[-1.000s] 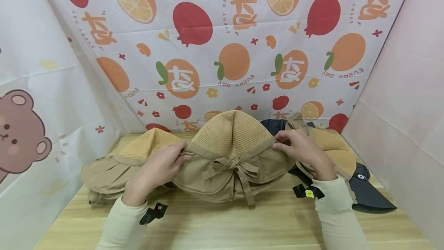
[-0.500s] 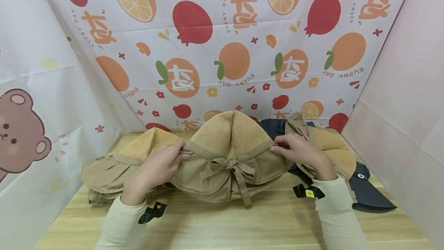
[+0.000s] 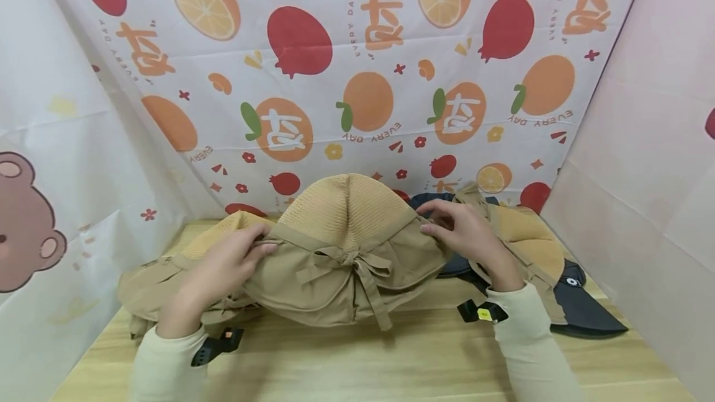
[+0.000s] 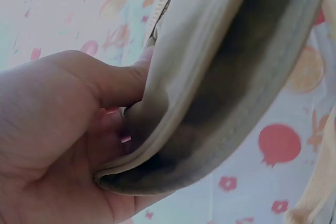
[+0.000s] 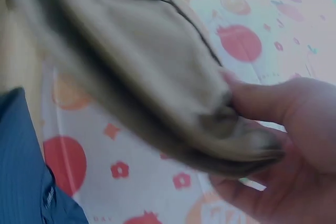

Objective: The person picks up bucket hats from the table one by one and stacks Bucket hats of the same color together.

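From my end, head view: the tan hat is mid-frame, held up by its two sides between the hands, straw crown to the top with a crease down its middle, cloth brim below, the bow at the front where crown meets brim. I cannot tell whether the brim's lower edge touches the table or hangs just over it. Left hand pinches the hat's left side; the left wrist view gives me thumb and fingers clamped on a fold of cloth, the thumb's tip lost behind it and most of the hat cut off by the frame. Right hand pinches the opposite side, thumb against the cloth; in the right wrist view the brim is smeared by blur and the other fingertips are partly covered. I get nothing of the hat's back. Behind the left forearm lies a second hat, its crown partly masked by hand and held hat. Beyond the right hand I note a third hat, crossed by wrist and sleeve, near a dark visor; how they overlap is unclear. A dark blue piece shows only in part behind the right hand. The printed bear is sliced by the frame's left edge.
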Motion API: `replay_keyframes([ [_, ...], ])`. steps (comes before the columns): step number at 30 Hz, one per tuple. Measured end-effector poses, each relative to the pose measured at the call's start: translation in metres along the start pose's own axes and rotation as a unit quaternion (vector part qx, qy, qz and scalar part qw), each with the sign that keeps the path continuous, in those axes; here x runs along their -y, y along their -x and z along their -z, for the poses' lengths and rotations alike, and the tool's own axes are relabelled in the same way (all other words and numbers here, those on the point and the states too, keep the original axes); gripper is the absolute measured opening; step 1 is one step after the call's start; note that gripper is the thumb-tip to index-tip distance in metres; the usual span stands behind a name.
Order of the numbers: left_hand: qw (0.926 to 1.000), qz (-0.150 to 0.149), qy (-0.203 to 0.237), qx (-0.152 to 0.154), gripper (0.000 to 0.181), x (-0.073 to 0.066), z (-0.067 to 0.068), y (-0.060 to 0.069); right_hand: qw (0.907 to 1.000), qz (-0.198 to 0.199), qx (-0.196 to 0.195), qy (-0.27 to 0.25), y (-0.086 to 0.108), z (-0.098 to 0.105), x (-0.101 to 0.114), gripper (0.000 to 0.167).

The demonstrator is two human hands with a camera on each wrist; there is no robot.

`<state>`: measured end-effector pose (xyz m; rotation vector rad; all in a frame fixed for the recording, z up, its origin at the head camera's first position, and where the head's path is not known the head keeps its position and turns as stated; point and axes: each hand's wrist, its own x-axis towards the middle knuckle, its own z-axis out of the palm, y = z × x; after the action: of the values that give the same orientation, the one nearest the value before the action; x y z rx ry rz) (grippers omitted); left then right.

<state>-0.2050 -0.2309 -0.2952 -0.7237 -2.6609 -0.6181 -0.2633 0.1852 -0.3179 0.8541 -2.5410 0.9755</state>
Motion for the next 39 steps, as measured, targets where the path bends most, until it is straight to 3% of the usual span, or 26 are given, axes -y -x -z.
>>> replay_keyframes([
  [5,0.9976,-0.016,-0.036,-0.057,0.011,0.019,0.016,0.005,0.9963,0.034,-0.053,-0.059,-0.017,-0.020,0.011,0.027],
  [11,0.9921,-0.027,-0.089,-0.084,0.011,0.042,0.047,0.008,0.9947,0.060,-0.032,-0.076,-0.052,-0.042,0.030,0.026],
  [18,0.9858,0.005,-0.146,-0.084,0.008,0.072,0.083,0.012,0.9960,0.069,-0.004,-0.057,-0.090,-0.066,0.049,0.027],
  [25,0.9817,0.052,-0.165,-0.079,0.009,0.098,0.108,0.018,0.9966,0.056,0.041,-0.045,-0.128,-0.088,0.077,0.028],
  [31,0.9807,0.091,-0.163,-0.058,0.016,0.114,0.119,0.022,0.9949,0.020,0.088,-0.043,-0.150,-0.110,0.087,0.027],
  [39,0.9769,0.140,-0.159,-0.028,0.024,0.141,0.127,0.029,0.9909,-0.019,0.117,-0.064,-0.159,-0.136,0.083,0.025],
])
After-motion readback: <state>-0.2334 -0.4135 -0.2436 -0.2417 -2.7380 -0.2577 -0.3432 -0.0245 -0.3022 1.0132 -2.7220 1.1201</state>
